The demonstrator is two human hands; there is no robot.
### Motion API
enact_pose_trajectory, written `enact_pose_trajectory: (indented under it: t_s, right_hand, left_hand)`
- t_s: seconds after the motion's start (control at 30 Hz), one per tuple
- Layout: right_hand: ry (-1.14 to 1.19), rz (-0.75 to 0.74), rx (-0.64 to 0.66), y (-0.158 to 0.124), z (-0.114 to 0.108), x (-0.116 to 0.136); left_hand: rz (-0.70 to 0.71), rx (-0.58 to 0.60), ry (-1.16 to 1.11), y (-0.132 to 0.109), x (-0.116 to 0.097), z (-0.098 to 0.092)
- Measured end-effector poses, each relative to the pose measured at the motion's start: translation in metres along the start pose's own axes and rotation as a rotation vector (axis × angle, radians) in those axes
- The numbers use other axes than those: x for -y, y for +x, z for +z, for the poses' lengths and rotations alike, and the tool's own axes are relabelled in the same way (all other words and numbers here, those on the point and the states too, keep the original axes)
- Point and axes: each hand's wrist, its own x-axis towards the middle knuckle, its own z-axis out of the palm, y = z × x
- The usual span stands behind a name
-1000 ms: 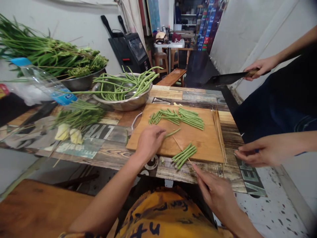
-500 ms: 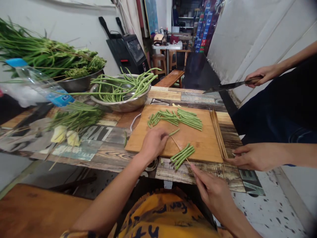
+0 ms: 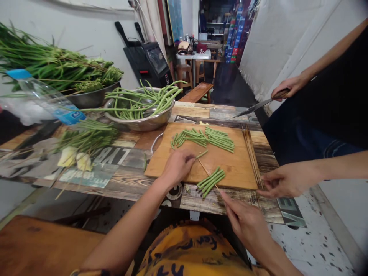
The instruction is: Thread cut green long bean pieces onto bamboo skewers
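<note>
The table (wood-patterned) bears a cutting board and metal bowl.

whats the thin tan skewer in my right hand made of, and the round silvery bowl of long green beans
Thin tan skewer: likely bamboo or wood, matte, judging by its pale straw colour. Round silvery bowl: probably stainless steel, polished, since its wall carries bright reflections.

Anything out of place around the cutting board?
Yes: a stray green piece, probably bean, lies on the table just off the left side of the cutting board. It looks odd because the cut beans are grouped on the board.
</note>
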Motion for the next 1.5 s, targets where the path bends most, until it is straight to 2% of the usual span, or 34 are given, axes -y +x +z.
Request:
enact_pose_trajectory:
  t_s: [0.13,0.37,0.73,0.97,1.23,1.33,1.4,1.5]
  right_hand:
    - [-0.003,-0.011,0.003,0.001,-0.001,0.0]
    - [-0.027,-0.01,-0.016,0.003,0.001,-0.001]
    - [0.0,-0.021,0.005,0.014,0.001,0.0]
    - [-0.048,-0.005,0.019,0.032,0.005,0.001]
    - [-0.21,0.046,0.178,0.071,0.009,0.011]
    - [-0.252,0.056,0.179,0.076,0.01,0.013]
    - [-0.25,0.042,0.138,0.071,0.01,0.015]
    - [-0.184,-0.013,0.021,0.057,0.01,0.018]
  left_hand:
    - [0.039,-0.001,0.008,0.001,0.001,0.001]
    - [0.026,0.039,0.007,0.001,0.0,-0.002]
    - [0.124,0.037,-0.004,0.002,0.004,-0.002]
    - [0.149,0.042,-0.027,0.002,0.003,-0.002]
    - [0.178,0.049,-0.098,0.003,0.003,-0.002]
    - [0.167,0.064,-0.105,0.002,0.002,-0.002]
    - [0.139,0.038,-0.095,-0.003,-0.002,-0.003]
    - [0.09,-0.167,-0.073,-0.018,-0.007,-0.008]
